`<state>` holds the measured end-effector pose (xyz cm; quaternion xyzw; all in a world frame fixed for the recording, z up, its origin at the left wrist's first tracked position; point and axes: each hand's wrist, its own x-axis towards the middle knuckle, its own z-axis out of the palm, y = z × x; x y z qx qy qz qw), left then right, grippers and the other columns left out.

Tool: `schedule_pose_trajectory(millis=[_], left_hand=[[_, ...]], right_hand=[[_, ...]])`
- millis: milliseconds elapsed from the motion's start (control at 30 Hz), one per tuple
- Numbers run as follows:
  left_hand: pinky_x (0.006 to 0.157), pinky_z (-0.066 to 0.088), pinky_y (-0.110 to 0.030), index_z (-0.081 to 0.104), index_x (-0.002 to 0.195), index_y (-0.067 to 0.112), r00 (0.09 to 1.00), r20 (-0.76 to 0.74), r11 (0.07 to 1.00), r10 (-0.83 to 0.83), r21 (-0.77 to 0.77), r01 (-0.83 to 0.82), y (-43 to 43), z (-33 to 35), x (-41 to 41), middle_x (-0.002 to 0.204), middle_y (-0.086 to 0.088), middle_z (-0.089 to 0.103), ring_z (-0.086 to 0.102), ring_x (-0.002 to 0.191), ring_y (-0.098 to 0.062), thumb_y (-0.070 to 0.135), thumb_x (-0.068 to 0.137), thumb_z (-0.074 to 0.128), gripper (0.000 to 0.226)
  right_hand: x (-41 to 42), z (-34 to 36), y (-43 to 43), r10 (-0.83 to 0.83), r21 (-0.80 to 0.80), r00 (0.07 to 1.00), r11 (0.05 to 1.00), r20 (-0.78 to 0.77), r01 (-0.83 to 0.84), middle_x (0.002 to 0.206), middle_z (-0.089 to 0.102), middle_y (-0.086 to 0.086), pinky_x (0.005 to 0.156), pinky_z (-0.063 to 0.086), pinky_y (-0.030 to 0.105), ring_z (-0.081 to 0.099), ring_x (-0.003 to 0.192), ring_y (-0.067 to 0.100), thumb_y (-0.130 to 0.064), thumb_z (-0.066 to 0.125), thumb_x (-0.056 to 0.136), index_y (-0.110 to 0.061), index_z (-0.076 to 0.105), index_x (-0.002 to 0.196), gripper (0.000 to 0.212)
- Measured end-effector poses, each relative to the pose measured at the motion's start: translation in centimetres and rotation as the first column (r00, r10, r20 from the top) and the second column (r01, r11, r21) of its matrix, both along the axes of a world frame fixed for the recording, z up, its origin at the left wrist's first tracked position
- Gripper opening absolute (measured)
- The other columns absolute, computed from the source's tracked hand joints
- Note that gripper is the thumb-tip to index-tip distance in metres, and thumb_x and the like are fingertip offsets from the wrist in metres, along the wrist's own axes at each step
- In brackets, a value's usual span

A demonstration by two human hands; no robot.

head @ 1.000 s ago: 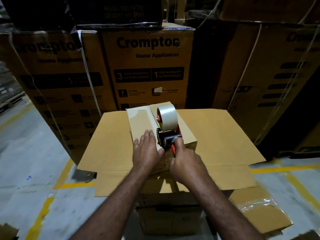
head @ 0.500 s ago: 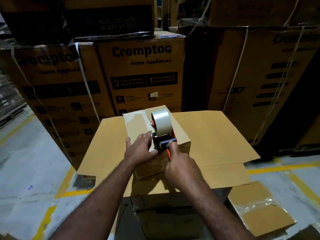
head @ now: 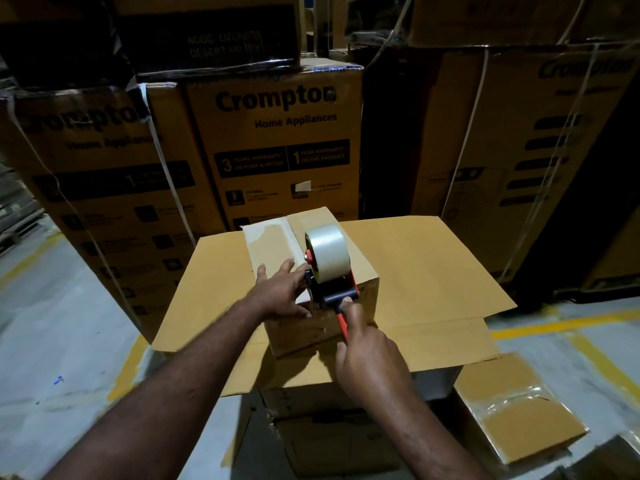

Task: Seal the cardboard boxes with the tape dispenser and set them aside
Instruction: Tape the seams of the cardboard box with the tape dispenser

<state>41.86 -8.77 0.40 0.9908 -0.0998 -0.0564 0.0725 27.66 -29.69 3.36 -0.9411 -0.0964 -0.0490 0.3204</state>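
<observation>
**Tape dispenser sitting on the small box**

On top of the big flat carton (head: 433, 271), a small cardboard box (head: 273, 244) is sitting, and everything else is arranged around that box. A tape dispenser (head: 329, 271) is resting on the box's top near its front edge, roll upright, black frame touching the cardboard. The right hand (head: 370, 358) is gripping the dispenser's red handle in front of the box, fingers curled tightly around it and the thumb reaching up to the black frame. The left hand (head: 284, 289) is lying flat on the box's top just beside the dispenser, fingers spread wide and pressing down, holding nothing. Behind the box, printed Crompton cartons (head: 277, 133) are standing stacked. On the floor to the front right of the box, a taped cardboard piece (head: 512, 410) is lying.
</observation>
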Motion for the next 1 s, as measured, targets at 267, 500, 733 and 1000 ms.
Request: schedule_pose_trajectory(millis=[267,500,733,1000], left_hand=[[0.117,-0.005,-0.070,0.021,0.160,0.037,1.000,0.005,0.999,-0.016,0.041,0.016,0.1,-0.4,0.1,0.170,0.002,0.016,0.001,0.157,-0.017,0.053,0.086,0.073,0.092],[0.113,0.000,-0.078,0.034,0.153,0.045,0.996,-0.064,0.988,-0.066,0.139,0.074,-1.0,0.9,-0.7,0.170,0.014,0.008,-0.002,0.157,-0.021,0.049,0.093,0.066,0.069],[0.112,0.001,-0.080,0.035,0.154,0.043,0.997,-0.063,0.989,-0.050,0.138,0.058,-1.0,0.8,-0.8,0.170,0.014,0.004,-0.004,0.157,-0.022,0.047,0.094,0.065,0.067],[0.112,0.003,-0.080,0.026,0.158,0.038,0.996,-0.070,0.981,-0.052,0.182,0.064,-0.9,0.5,-0.4,0.171,0.011,-0.001,-0.005,0.157,-0.023,0.053,0.094,0.063,0.076]], right_hand=[[-1.1,-1.7,0.0,-0.008,0.008,1.000,1.000,0.008,0.008,0.100,0.060,-0.002,0.071,0.053,0.028,0.062,0.086,0.015,-0.029,0.049,0.102,-0.037,0.009,0.145,0.059],[-2.6,-2.4,-0.6,-0.024,0.014,1.000,1.000,0.016,0.024,0.102,0.061,-0.001,0.075,0.057,0.031,0.064,0.088,0.016,-0.030,0.049,0.102,-0.039,0.006,0.143,0.060],[-3.9,-3.4,-1.0,-0.045,0.003,0.999,0.999,0.011,0.045,0.110,0.061,-0.002,0.073,0.052,0.022,0.062,0.091,0.012,-0.034,0.047,0.104,-0.039,0.004,0.149,0.063],[-4.3,-4.6,-1.5,-0.045,-0.008,0.999,0.999,-0.025,0.045,0.114,0.060,-0.003,0.074,0.050,0.021,0.062,0.094,0.011,-0.036,0.044,0.105,-0.040,-0.002,0.150,0.065]])
